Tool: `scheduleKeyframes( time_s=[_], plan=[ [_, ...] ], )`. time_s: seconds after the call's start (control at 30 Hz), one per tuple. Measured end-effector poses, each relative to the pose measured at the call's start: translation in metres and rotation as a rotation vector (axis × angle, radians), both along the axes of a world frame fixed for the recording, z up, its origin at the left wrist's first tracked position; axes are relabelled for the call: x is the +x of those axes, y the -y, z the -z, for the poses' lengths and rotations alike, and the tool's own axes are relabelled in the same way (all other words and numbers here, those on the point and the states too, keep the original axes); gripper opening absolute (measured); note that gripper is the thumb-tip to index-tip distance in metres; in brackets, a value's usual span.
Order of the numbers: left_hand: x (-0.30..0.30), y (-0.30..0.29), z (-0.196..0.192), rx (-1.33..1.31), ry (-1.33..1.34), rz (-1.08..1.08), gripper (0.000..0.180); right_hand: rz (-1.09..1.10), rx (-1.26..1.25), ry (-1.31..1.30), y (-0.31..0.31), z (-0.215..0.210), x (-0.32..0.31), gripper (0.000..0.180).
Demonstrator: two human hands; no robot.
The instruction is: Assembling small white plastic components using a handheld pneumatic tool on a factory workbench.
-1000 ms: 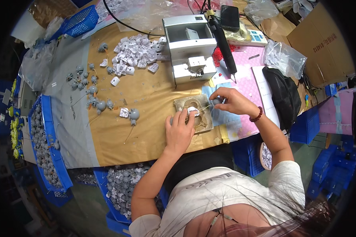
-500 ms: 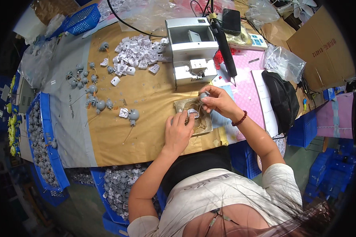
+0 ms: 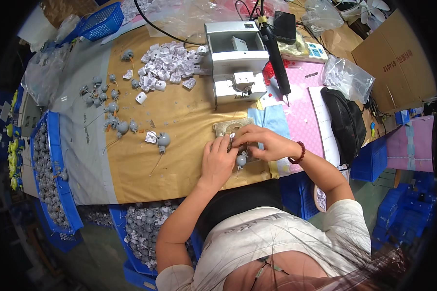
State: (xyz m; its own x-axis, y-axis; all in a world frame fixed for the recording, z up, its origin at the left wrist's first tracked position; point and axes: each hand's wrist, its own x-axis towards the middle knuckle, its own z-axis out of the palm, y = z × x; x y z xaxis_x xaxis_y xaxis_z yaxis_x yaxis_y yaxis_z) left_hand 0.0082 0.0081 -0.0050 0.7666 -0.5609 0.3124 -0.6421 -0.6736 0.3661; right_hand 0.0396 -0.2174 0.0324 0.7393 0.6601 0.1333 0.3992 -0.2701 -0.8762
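Observation:
A shallow square fixture (image 3: 222, 129) lies at the table's front edge, with both hands over it. My left hand (image 3: 217, 161) has its fingers bent and closed on a small white plastic part (image 3: 232, 136), mostly hidden by fingertips. From the right, my right hand (image 3: 269, 144) reaches in, fingers curled and tips by the white part; what they pinch is hidden. Just below its thumb and fingers hangs or rests a grey ball-shaped part (image 3: 241, 160), close beside my left fingertips. Another grey ball with a wire (image 3: 163, 139) lies left of my left hand, next to a white part (image 3: 151, 137).
Behind the fixture stands a white machine (image 3: 238, 63), beside a hanging black electric screwdriver (image 3: 276, 60). White parts are heaped (image 3: 167, 63) at the back; grey balls (image 3: 112, 107) lie scattered left. Blue bins (image 3: 65, 169) flank the table. A black pouch (image 3: 344, 121) lies right.
My right hand has come down and left from above the fixture to meet my left fingertips. The grey ball it held up is now lower, under its fingers. My left hand has barely moved.

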Motion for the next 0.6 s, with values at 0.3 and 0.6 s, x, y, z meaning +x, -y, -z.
scheduleKeyframes(
  time_s=[0.3,0.6],
  plan=[
    [0.001,0.002,0.005,-0.038,0.014,-0.011,0.046,0.118,-0.424,0.352,-0.003,0.018,-0.066,0.044],
    [0.0,0.001,0.005,-0.02,0.025,-0.015,0.049,0.523,0.346,-0.403,0.027,0.035,-0.044,0.03]
  ],
)
